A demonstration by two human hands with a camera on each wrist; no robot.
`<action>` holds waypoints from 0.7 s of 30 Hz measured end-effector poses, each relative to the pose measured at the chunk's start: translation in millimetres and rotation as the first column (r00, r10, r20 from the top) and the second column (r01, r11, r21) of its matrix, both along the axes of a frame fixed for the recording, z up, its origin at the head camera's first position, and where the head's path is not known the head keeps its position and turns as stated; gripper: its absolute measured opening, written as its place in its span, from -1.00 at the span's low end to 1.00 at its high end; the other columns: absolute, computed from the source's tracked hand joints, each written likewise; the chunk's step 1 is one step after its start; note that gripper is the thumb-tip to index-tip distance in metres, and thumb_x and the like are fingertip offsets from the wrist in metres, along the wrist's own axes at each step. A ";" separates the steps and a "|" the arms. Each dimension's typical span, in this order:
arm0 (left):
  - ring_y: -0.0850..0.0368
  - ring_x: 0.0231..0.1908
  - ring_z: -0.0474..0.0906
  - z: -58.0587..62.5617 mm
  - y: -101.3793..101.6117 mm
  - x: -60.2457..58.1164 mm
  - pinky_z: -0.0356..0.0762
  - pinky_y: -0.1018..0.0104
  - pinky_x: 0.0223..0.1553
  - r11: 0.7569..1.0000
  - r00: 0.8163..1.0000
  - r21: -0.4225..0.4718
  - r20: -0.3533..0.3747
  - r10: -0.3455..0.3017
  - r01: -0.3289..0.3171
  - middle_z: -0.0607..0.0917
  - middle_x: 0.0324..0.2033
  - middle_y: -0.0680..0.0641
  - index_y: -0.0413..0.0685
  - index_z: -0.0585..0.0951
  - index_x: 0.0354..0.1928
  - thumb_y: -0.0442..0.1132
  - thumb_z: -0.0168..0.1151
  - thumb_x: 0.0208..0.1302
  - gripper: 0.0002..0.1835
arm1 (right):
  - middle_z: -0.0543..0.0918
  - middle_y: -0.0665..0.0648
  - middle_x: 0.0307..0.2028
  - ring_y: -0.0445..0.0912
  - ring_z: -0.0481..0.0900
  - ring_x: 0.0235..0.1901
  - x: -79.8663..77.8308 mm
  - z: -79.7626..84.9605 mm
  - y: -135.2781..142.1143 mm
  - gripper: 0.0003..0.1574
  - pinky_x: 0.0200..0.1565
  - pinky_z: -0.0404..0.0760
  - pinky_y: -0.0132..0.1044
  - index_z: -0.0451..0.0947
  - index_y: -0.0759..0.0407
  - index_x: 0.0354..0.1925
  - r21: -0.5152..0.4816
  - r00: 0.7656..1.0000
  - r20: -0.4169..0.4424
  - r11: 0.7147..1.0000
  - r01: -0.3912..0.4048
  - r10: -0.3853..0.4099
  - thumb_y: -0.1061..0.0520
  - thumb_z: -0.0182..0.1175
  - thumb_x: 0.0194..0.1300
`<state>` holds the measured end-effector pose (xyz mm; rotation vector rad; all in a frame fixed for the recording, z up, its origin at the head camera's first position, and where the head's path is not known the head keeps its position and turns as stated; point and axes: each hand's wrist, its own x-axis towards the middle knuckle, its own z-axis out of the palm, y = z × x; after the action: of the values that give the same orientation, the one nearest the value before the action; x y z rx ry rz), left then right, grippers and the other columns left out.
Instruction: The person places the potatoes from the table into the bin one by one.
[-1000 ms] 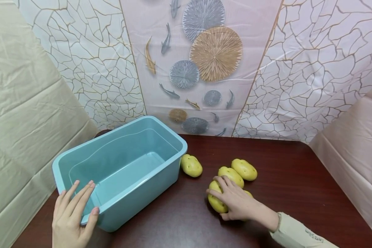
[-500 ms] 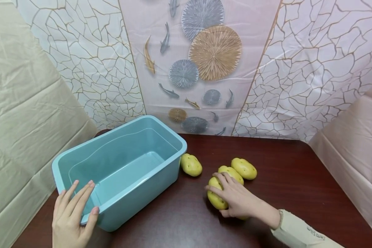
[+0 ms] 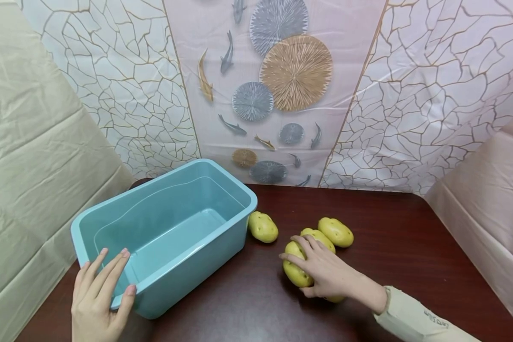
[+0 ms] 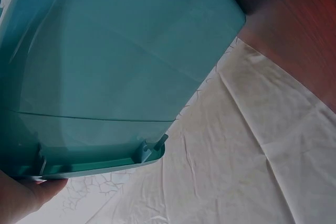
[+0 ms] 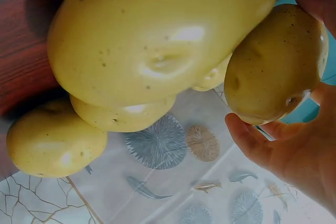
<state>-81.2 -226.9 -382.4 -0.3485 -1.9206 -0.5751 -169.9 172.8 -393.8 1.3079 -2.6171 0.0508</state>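
Observation:
My right hand grips a yellow potato, thumb on its near side and fingers spread over its far side. In the right wrist view this potato sits between thumb and fingers, beside a larger-looking potato close to the camera. Another potato lies just behind the hand, and one farther back. A potato below the hand is mostly hidden. My left hand holds the near-left rim of a blue-green plastic tub, fingers over the inside and thumb outside.
One potato lies against the tub's right side. The dark red wooden table ends at a patterned backdrop, with beige cloth hanging at the left and more cloth at the right.
My right hand and the potato in it have shifted slightly left and away from me. The left hand and the tub have stayed in place.

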 end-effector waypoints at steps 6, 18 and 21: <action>0.07 0.20 0.32 1.5 0.8 0.1 0.03 0.17 0.25 1.000 1.000 0.001 -0.002 0.002 -0.002 0.55 0.05 0.11 -0.26 0.58 -0.08 0.11 -0.06 0.24 -0.44 | 0.29 0.26 0.11 0.10 0.26 0.09 -0.3 6.3 -2.5 0.00 -0.01 0.32 0.01 0.29 -0.11 0.15 -0.001 1.000 -0.024 1.000 -0.008 0.008 -0.18 0.39 -0.35; 0.08 0.21 0.31 0.0 -0.3 -0.1 0.02 0.17 0.26 1.000 1.000 0.003 0.018 0.009 -0.009 0.54 0.06 0.13 -0.25 0.58 -0.07 0.12 -0.06 0.23 -0.44 | 0.33 0.24 0.06 0.06 0.31 0.00 -4.7 23.0 -9.2 -0.05 -0.13 0.36 -0.07 0.32 -0.10 0.11 -0.053 0.986 -0.157 0.996 -0.066 0.057 -0.23 0.32 -0.35; 0.08 0.21 0.31 -0.3 -0.4 -0.1 0.02 0.17 0.26 1.000 1.000 0.003 0.017 0.007 -0.007 0.54 0.06 0.14 -0.24 0.58 -0.06 0.12 -0.06 0.23 -0.44 | 0.33 0.24 0.07 0.06 0.31 0.00 -5.4 27.1 -10.8 -0.07 -0.15 0.38 -0.07 0.33 -0.09 0.11 -0.059 0.984 -0.167 0.995 -0.078 0.067 -0.25 0.30 -0.33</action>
<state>-81.3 -227.3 -382.7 -0.3364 -1.9366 -0.5779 -175.2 161.9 -366.7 1.3254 -2.4094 0.0372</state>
